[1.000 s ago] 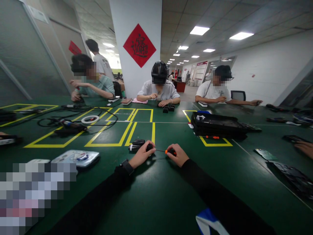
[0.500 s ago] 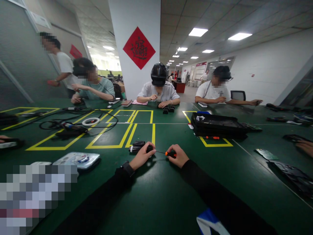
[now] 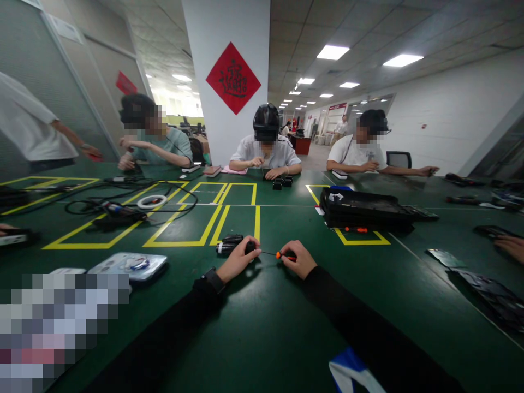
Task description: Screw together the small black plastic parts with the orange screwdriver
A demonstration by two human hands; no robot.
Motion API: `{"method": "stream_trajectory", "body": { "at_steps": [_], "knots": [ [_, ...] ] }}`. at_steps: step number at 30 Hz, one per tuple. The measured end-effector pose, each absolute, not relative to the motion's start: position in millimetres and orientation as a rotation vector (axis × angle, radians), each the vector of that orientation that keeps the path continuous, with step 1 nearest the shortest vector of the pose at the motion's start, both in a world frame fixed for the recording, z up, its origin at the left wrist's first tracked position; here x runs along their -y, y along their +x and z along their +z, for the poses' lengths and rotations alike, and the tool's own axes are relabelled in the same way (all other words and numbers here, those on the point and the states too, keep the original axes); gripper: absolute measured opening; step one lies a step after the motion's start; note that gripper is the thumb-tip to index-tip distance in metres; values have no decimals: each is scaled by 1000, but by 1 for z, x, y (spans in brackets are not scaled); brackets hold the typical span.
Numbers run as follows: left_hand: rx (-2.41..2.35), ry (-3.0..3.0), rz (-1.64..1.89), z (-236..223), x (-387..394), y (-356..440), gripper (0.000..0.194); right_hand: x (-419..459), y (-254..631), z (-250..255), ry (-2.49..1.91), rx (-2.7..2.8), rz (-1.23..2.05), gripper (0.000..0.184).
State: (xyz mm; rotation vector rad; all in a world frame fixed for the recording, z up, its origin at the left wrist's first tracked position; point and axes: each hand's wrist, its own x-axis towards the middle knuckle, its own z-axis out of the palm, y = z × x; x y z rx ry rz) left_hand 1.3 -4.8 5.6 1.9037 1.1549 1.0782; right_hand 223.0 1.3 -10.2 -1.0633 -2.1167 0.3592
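My right hand is closed around the orange and black handle of a screwdriver. Its thin shaft points left, and the tip meets a small black part pinched in my left hand. The part looks rounded and dark, and my fingers cover much of it, so its kind is unclear. Just behind my left hand lie black cylinders with white bands on the green table. Both hands rest low over the table, a short gap apart.
A black open case with orange pieces lies ahead right. Cables and a white ring lie left, behind a phone-like slab. Dark panels lie at right. Several people sit around the table.
My hands stay almost in place; the orange and black screwdriver handle looks turned slightly in my right fingers. A person in white walks leftward behind the table's left side.
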Motion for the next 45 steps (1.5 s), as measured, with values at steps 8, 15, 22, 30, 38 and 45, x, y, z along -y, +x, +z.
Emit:
{"method": "stream_trajectory", "body": {
  "at_steps": [8,15,22,30,38,45],
  "knots": [
    [-1155,1932,1071,6,5,1,22,5,221,-4,-1070,2141,360,19],
    [-1145,1934,1080,7,6,0,22,2,221,-3,-1037,2205,319,8],
    [-1118,1897,1055,4,3,0,22,4,220,-6,-1037,2145,362,18],
    [-1135,1919,1066,0,2,-1,23,0,221,-9,-1086,2145,331,8],
    [-1126,1911,1060,2,3,-2,24,-2,222,-10,-1057,2156,318,7],
    [-1120,1930,1077,3,3,-1,23,2,220,-9,-1106,2111,337,19]
  ]
}}
